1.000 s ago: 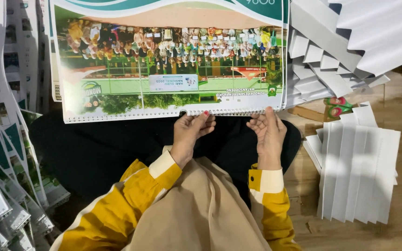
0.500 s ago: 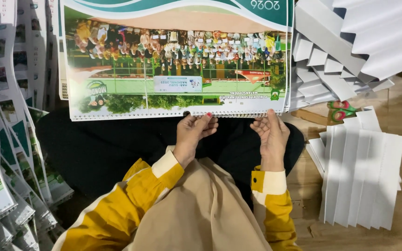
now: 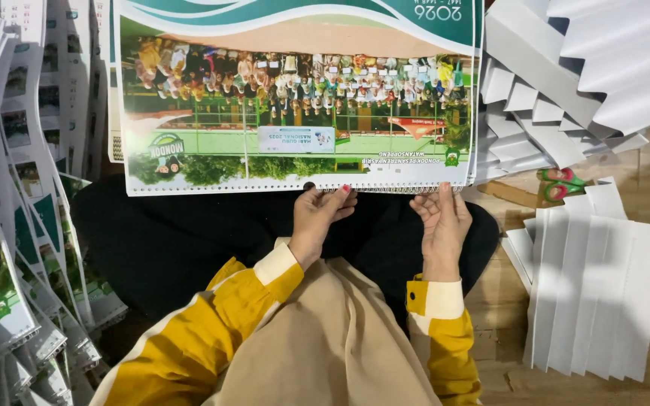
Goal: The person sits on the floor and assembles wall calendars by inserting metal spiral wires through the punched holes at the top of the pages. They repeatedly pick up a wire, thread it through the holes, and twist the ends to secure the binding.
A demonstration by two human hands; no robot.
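At calendar (image 3: 295, 98) edge — both hands' fingers (image 3: 325, 197)

One printed calendar (image 3: 295, 98), two hands, two fanned stacks of white card strips (image 3: 596, 286).

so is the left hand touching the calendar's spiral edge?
Touching. The head view shows the left hand's fingers curled onto the wire spiral along the calendar's near edge, with no gap showing.
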